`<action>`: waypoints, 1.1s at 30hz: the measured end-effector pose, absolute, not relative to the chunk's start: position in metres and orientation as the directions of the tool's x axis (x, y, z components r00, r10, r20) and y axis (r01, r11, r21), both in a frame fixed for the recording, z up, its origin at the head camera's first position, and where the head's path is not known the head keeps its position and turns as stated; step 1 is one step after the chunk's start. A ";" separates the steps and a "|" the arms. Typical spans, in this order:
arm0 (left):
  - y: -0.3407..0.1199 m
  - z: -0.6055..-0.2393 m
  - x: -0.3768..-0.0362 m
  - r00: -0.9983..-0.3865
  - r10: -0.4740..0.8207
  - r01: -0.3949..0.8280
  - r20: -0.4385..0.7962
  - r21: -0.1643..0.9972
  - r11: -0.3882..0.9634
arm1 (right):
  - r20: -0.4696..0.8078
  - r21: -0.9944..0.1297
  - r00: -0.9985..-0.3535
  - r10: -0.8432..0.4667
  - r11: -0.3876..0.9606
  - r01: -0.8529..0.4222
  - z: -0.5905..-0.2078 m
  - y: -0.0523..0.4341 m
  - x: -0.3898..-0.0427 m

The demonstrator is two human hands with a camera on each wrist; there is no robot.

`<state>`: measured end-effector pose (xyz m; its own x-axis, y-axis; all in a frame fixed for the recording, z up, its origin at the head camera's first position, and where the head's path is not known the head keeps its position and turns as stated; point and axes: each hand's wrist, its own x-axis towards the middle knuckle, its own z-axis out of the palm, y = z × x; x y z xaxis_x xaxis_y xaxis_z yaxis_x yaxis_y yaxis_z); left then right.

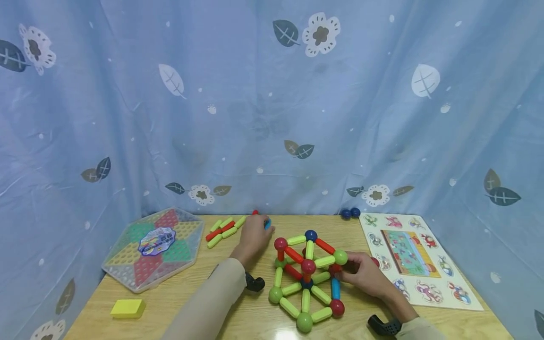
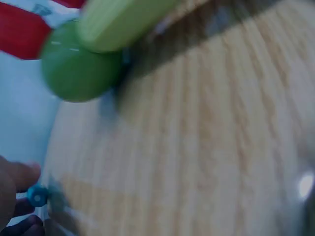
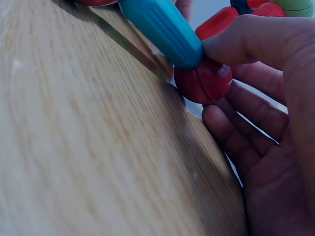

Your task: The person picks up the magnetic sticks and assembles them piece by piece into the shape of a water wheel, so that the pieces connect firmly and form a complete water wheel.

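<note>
A construction of coloured rods and balls stands on the table, with a green ball (image 1: 304,322) at its front. My right hand (image 1: 365,273) is at its right side, thumb and fingers gripping a red ball (image 3: 204,83) joined to a blue rod (image 3: 165,32). That rod leads down to another red ball (image 1: 337,308) on the table. Farther back, my left hand (image 1: 256,234) holds a loose blue rod (image 1: 267,224); its end also shows between the fingers in the left wrist view. Yellow-green and red rods (image 1: 221,231) lie left of this hand.
A hexagonal board game (image 1: 146,231) with coloured star points lies at the left, and a yellow block (image 1: 128,309) in front of it. At the right is a picture puzzle board (image 1: 429,291). Two dark blue balls (image 1: 346,214) sit by the back edge near the curtain (image 1: 255,118).
</note>
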<state>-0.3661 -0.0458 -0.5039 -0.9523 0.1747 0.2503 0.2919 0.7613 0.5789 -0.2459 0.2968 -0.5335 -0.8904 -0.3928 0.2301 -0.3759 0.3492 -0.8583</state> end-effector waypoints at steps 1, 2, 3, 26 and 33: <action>-0.044 -0.504 -0.367 -0.948 0.185 0.300 0.259 0.531 0.792 | 0.232 -0.858 -0.889 -0.395 0.348 -0.378 -0.534 0.297 -0.246; -0.042 -0.503 -0.367 -0.947 0.196 0.302 0.255 0.502 0.810 | 0.236 -0.856 -0.888 -0.394 0.348 -0.383 -0.534 0.297 -0.246; -0.041 -0.502 -0.366 -0.946 0.203 0.303 0.251 0.472 0.828 | 0.240 -0.855 -0.886 -0.397 0.346 -0.386 -0.534 0.297 -0.246; -0.081 -0.503 -0.208 -0.926 0.341 0.207 0.161 0.973 0.105 | 0.258 -0.867 -0.874 -0.411 0.300 -0.397 -0.534 0.298 -0.246; -0.077 -0.518 -0.201 -0.883 0.408 0.325 0.231 0.929 0.176 | 0.256 -0.862 -0.873 -0.414 0.310 -0.400 -0.530 0.294 -0.245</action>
<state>-0.2009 -0.0765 -0.5184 -0.8831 0.4081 0.2314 0.3247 0.1756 0.9294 -0.2455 0.2944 -0.5303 -0.8733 -0.4143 0.2564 -0.4003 0.3102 -0.8623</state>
